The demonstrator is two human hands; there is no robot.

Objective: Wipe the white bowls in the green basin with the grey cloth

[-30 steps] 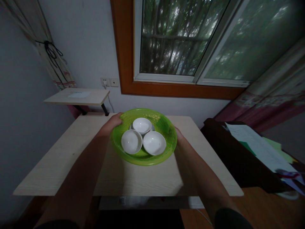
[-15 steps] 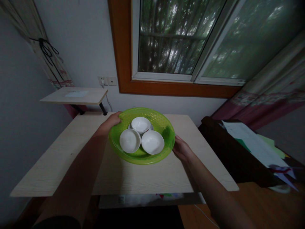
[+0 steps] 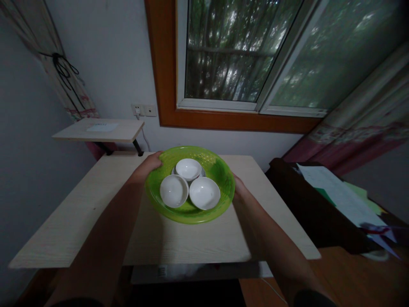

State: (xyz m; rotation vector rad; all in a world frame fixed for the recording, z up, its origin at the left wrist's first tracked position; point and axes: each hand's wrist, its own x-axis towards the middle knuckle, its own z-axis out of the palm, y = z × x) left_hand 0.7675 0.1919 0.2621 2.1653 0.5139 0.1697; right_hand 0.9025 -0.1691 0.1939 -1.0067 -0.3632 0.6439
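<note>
1. Head view: the left hand [image 3: 152, 162] clamps the left rim of the green basin [image 3: 220, 168] at mid-frame; the right hand [image 3: 240, 188] meets its right rim, fingers hidden, closure unclear.
2. Uneven support could tip the basin, sliding its three white bowls [image 3: 204, 194] together.

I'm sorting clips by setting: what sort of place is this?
Probably a room in a home: pale rectangular wooden table, brown wooden window frame, and cream and pink patterned fabric curtains.
</note>
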